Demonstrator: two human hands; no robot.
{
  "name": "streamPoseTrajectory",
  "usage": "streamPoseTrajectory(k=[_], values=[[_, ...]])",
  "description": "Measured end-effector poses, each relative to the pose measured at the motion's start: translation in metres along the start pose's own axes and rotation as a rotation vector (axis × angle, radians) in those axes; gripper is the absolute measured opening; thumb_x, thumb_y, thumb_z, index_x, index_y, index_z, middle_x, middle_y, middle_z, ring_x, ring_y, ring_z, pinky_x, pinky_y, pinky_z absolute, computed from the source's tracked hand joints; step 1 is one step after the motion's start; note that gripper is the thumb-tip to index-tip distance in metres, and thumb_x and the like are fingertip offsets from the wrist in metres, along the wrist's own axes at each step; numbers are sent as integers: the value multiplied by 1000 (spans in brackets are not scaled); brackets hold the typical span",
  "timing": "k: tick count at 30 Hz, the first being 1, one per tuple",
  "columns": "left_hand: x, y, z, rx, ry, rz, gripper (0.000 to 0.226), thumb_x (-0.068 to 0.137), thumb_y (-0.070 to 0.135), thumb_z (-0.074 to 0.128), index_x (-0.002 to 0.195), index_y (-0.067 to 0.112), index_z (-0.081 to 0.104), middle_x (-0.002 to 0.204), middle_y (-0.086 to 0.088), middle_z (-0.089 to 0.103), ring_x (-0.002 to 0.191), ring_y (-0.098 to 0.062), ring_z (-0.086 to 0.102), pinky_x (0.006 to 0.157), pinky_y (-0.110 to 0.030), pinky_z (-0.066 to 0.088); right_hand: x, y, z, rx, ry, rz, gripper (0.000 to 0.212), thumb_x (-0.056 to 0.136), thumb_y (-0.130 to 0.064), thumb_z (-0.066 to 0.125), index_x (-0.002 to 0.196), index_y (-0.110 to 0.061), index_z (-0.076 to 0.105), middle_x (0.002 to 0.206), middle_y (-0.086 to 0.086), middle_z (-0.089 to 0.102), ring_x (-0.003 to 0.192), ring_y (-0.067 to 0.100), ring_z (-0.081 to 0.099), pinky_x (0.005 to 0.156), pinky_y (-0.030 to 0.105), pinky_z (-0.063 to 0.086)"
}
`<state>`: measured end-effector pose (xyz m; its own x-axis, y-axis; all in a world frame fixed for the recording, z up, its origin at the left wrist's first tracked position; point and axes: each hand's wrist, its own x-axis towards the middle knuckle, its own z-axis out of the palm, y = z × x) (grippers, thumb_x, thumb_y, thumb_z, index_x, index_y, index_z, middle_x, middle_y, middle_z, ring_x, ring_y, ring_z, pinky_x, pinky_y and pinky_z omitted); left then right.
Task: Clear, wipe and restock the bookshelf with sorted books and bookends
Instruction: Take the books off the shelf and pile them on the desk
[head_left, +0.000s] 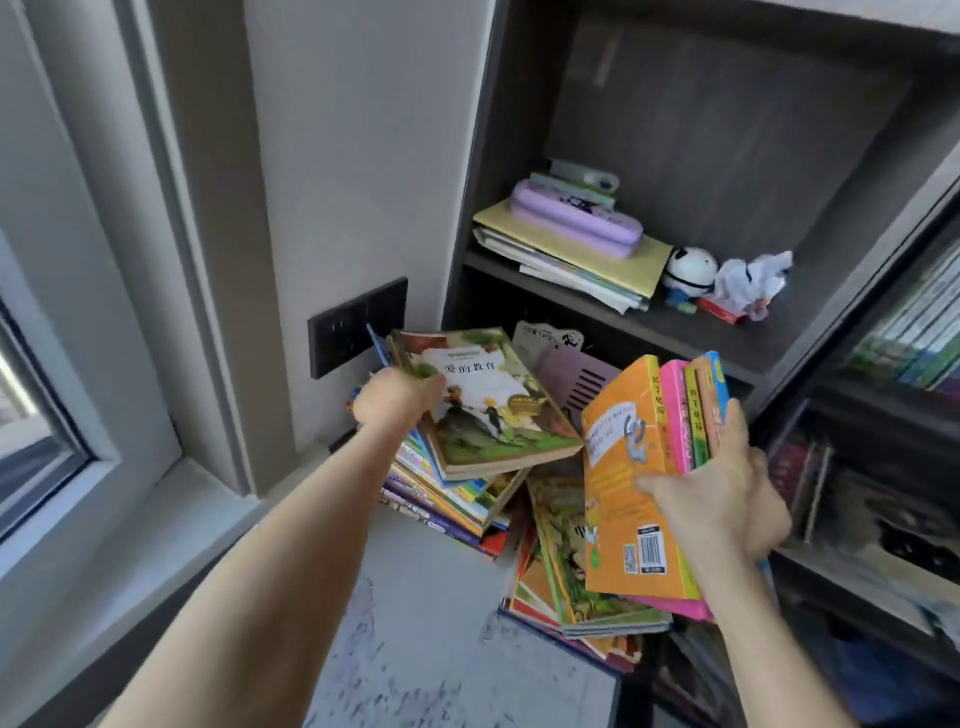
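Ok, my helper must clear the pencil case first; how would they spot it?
On the dark bookshelf, find the open shelf holding a panda toy. At its left end a yellow folder tops a paper stack; the pencil case lies on it, the only long, rounded, lilac thing there.

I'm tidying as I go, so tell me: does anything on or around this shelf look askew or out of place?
Yes. The paper stack under the purple pencil case hangs over the front edge of the shelf. A crumpled white wad lies beside the panda toy. The book piles below slump unevenly.
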<state>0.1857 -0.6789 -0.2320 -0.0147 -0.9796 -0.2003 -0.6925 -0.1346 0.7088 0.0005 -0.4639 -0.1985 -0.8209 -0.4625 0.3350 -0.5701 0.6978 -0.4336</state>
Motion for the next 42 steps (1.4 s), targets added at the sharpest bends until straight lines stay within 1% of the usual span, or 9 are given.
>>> streamPoseTrajectory(k=[7, 9, 11, 15, 20, 26, 29, 36, 42], values=[[18, -18, 6, 12, -228, -8, 77, 89, 65, 44, 135, 4, 45, 122, -16, 59, 101, -29, 62, 84, -34, 54, 22, -20, 13, -243, -56, -93, 99, 74, -39, 74, 150, -26, 12, 118, 14, 50, 92, 33, 61, 68, 32, 37], [14, -21, 5, -19, -235, 9, 84, 86, 67, 47, 140, 3, 38, 131, -15, 55, 96, -25, 62, 63, -26, 49, 34, -28, 20, -338, -69, -162, 95, 77, -42, 69, 150, -24, 12, 118, 14, 50, 92, 32, 61, 69, 33, 42], [8, -22, 5, -68, -250, -9, 82, 80, 67, 56, 134, 6, 46, 123, -11, 61, 78, -19, 63, 52, -26, 47, 40, -30, 29, -442, -93, -214, 96, 78, -41, 69, 151, -21, 11, 119, 16, 49, 91, 30, 60, 69, 33, 44], [-14, -28, 10, -58, -320, 32, 46, 88, 50, 58, 105, 8, 61, 98, -12, 70, 84, -30, 70, 80, -41, 58, 46, -30, 60, -639, -163, -272, 100, 77, -42, 70, 151, -16, 8, 120, 17, 48, 93, 29, 60, 74, 32, 49], [-29, -23, 14, -264, -264, -27, 35, 88, 38, 66, 74, 8, 52, 64, -8, 64, 41, -18, 62, 53, -30, 59, 26, -25, 128, -844, -281, -277, 94, 87, -35, 63, 152, -13, 0, 117, 18, 48, 87, 31, 60, 64, 37, 51], [-29, -8, 27, -351, -197, -31, 60, 91, 39, 61, 125, -2, 32, 63, -8, 57, 41, -19, 56, 31, -22, 46, 0, -15, 160, -886, -331, -223, 102, 88, -49, 60, 151, -10, -9, 118, 19, 42, 89, 28, 52, 64, 33, 42], [-23, -9, 29, -355, -200, -26, 67, 91, 39, 62, 130, -3, 27, 65, -9, 57, 44, -19, 57, 33, -24, 48, -9, -8, 167, -880, -371, -275, 113, 81, -69, 53, 149, -8, -14, 127, 26, 36, 104, 35, 49, 82, 39, 49], [-23, -11, 33, -364, -167, -61, 67, 90, 38, 63, 131, 0, 26, 71, -9, 56, 49, -20, 59, 34, -25, 49, -20, -6, 195, -879, -389, -250, 79, 96, -45, 49, 153, -18, 2, 142, 36, 21, 116, 42, 40, 94, 46, 38], [-21, -9, 36, -382, -169, -97, 61, 87, 40, 66, 124, 2, 35, 75, -10, 60, 54, -22, 62, 51, -33, 58, -33, -15, 205, -984, -559, -346, 86, 91, -37, 60, 153, -14, 6, 135, 46, 26, 113, 53, 41, 61, 49, 35]])
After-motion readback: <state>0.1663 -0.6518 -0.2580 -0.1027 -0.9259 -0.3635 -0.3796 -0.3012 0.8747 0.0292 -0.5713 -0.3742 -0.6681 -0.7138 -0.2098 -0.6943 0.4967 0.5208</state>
